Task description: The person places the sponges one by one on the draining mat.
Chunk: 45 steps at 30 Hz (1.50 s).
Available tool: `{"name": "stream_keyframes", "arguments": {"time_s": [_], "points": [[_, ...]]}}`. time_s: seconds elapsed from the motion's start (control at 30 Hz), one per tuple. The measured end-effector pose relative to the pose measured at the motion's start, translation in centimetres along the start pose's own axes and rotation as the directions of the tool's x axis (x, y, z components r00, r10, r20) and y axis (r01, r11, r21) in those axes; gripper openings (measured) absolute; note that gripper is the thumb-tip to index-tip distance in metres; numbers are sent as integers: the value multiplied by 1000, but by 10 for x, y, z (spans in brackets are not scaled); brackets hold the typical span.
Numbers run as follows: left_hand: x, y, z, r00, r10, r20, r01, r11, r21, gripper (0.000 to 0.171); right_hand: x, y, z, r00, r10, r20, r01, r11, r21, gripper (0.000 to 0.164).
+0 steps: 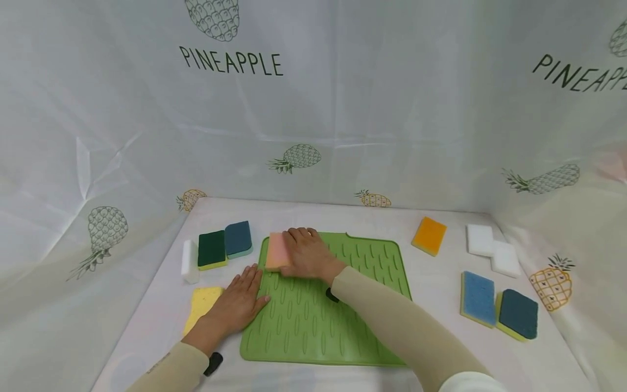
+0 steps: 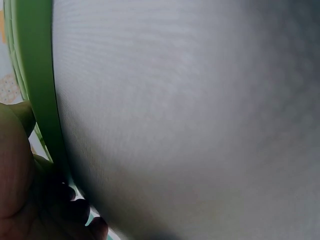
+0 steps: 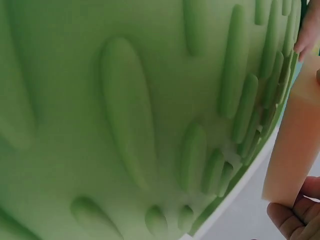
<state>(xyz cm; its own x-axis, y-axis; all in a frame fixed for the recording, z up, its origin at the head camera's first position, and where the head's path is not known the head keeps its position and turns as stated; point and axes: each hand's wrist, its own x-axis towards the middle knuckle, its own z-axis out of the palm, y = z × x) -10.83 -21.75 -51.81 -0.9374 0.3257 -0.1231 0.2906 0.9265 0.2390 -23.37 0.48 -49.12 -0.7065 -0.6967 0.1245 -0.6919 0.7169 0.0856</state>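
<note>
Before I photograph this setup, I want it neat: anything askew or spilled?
No visible spill, but the white block at far left seems stood on edge, while two white blocks at right lie flat.

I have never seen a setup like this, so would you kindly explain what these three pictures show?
There is no machine here, just a person's two bare hands. The widest picture comes from a camera worn on the head, looking forward and down. The other two come from wrist cameras: the left one shows mostly a pale blur, the right one a close-up of the ridged green mat.

The right hand grips a pink sponge at the mat's far left corner. The left hand lies at its left edge, beside a yellow sponge.

On the pale table, a white block and two dark-topped sponges sit farther left. To the right lie an orange sponge, two white pads and two bluish sponges.
</note>
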Motion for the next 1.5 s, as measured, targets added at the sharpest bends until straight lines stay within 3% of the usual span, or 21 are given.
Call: {"name": "stream_keyframes", "arguments": {"time_s": [0.5, 0.9, 1.5], "points": [[2, 1, -1, 1000, 10, 5, -10, 1000, 0, 77, -3, -3, 9, 997, 26, 73, -30, 998, 52, 99], [2, 0, 1, 1000, 21, -2, -21, 1000, 3, 76, -1, -2, 12, 999, 10, 50, -14, 996, 89, 92], [2, 0, 2, 1000, 2, 1, -2, 1000, 9, 76, 1, -2, 16, 996, 15, 92, -26, 994, 111, 94]]}}
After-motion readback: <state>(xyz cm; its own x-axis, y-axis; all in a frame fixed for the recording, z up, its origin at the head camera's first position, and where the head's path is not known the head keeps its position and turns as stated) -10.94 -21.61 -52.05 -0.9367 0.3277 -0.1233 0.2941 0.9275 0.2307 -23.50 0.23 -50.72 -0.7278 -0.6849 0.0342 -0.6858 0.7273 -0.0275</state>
